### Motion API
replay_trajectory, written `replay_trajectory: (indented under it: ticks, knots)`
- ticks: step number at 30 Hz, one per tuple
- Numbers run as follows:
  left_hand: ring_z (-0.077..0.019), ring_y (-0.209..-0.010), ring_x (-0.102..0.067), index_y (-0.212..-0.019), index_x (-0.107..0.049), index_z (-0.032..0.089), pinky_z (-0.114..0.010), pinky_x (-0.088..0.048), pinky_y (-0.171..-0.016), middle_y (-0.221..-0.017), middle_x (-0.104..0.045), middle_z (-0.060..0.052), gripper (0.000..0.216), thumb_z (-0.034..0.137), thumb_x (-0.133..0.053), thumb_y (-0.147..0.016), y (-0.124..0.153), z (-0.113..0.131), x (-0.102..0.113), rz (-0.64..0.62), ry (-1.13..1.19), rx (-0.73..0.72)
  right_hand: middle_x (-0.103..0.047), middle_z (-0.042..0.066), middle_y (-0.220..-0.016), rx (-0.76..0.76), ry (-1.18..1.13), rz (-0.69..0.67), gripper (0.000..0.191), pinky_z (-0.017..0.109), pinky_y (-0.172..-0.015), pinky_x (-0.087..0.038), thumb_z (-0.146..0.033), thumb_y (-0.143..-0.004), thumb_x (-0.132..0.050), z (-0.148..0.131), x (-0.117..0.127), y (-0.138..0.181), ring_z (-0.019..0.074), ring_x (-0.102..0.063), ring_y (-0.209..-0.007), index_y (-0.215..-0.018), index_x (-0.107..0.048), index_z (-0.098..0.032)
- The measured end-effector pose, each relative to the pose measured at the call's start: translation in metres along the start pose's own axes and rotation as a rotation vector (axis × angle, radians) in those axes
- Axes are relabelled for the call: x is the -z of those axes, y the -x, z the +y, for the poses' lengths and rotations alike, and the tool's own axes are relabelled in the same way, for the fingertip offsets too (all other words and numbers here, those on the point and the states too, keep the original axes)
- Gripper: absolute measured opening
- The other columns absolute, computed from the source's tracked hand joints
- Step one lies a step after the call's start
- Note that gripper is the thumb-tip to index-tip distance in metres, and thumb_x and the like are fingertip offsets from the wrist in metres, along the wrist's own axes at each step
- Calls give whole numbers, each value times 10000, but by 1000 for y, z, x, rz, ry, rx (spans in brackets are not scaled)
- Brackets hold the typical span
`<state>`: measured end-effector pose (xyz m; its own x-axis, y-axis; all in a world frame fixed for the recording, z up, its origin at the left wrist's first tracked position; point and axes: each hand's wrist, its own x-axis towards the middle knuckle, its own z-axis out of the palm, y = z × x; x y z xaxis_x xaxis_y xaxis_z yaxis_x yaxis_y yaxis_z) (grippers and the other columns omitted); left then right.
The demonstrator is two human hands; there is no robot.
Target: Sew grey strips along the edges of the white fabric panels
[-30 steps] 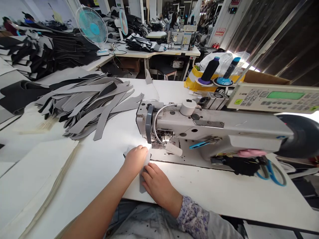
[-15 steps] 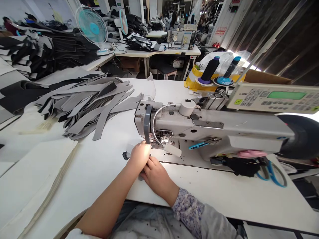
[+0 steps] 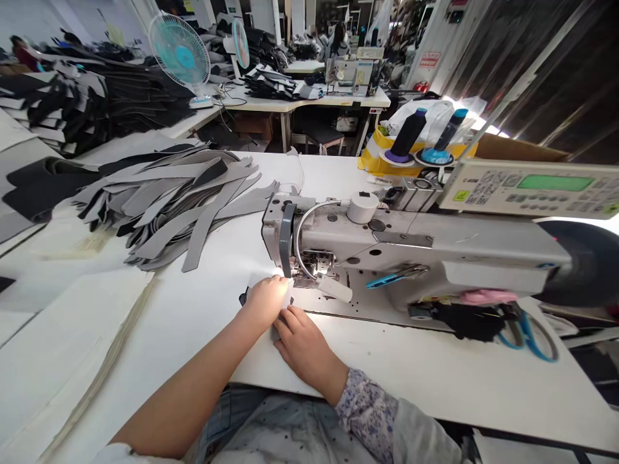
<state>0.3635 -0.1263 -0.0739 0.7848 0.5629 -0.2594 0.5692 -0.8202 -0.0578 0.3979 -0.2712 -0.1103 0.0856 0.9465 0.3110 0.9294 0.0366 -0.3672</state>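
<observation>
A grey industrial sewing machine [image 3: 387, 248] stands on the white table [image 3: 203, 303], lit at its needle [image 3: 302, 280]. My left hand [image 3: 265, 301] rests just in front of the needle, fingers curled down onto a small grey fabric piece [image 3: 275, 333] that is almost hidden beneath both hands. My right hand [image 3: 302, 345] lies flat right behind the left one, fingers pressed on the same piece. Its sleeve is floral.
A heap of grey fabric strips [image 3: 169, 203] lies at the left. Thread cones [image 3: 409, 135] and a control panel [image 3: 527, 190] sit behind the machine. Blue-handled scissors [image 3: 529, 328] lie at the right. A teal fan [image 3: 180, 55] and other sewing tables stand behind.
Both hands slid forward toward the needle, and the grey piece that showed below them a second ago is now mostly covered.
</observation>
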Motion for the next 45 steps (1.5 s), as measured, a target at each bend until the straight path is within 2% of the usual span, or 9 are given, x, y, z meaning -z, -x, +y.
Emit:
replay_trajectory:
  ticks: [6,10,14,21,26,28,35,39,45]
  knots:
    - [-206,-821,-653,-891,-685,180,-289,-464,-723,-887,-694,-82,215,128,-479,-859,2,-4,6,-4,85,-53,-597,143,-1209,-11,13,18,369,414,-1037,-444,-294,-872,-685,3,-6,-1,290,-496,-1192,-1191,-599,-130]
    - [-186,-886,-627,-969,-690,237,-273,-450,-759,-997,-692,-41,264,149,-456,-884,4,-21,4,143,135,-208,-588,151,-1241,-3,36,29,353,429,-1051,-433,-304,-885,-666,5,-11,1,305,-489,-1209,-1180,-619,-118]
    - [-199,-804,-604,-853,-665,207,-284,-401,-635,-869,-667,-48,189,99,-515,-814,-4,-30,-8,199,-3,-357,-585,147,-1255,-7,32,36,341,438,-1050,-439,-299,-891,-654,5,-13,2,312,-486,-1214,-1179,-626,-119]
    - [-192,-724,-570,-772,-616,188,-285,-340,-569,-822,-629,-58,161,69,-508,-789,-9,-34,-9,167,-74,-369,-588,133,-1253,-15,0,42,366,420,-1058,-439,-275,-873,-675,5,-10,3,304,-478,-1220,-1198,-618,-116]
    - [-207,-909,-570,-1084,-608,200,-289,-401,-701,-1024,-648,-66,376,36,-496,-765,13,-40,1,207,-93,-475,-586,143,-1260,-12,5,41,367,423,-1062,-436,-290,-884,-662,5,-11,3,295,-478,-1224,-1204,-616,-117]
    - [-207,-913,-563,-1151,-585,200,-293,-400,-713,-1025,-649,-69,410,44,-494,-783,16,-41,1,226,-122,-480,-586,146,-1260,-11,13,37,368,426,-1068,-429,-287,-884,-664,5,-12,3,296,-479,-1226,-1206,-616,-116]
    - [-193,-816,-560,-1008,-623,180,-294,-385,-672,-876,-643,-55,303,15,-492,-790,4,-37,-8,239,-137,-472,-596,148,-1236,-12,29,31,326,429,-1051,-438,-282,-887,-660,6,-10,-1,300,-498,-1203,-1173,-633,-127]
    - [-198,-800,-577,-891,-624,163,-301,-397,-672,-844,-626,-73,196,37,-499,-808,1,-27,-12,270,-121,-424,-601,152,-1203,-35,5,58,346,416,-1031,-443,-258,-860,-691,10,-9,-5,303,-507,-1172,-1165,-637,-104]
    - [-216,-812,-594,-904,-641,173,-327,-439,-704,-825,-627,-74,208,52,-494,-822,4,-19,-19,299,-73,-315,-602,127,-1089,-62,-16,42,325,401,-937,-482,-234,-875,-671,13,-9,-11,274,-536,-1050,-1175,-614,-124]
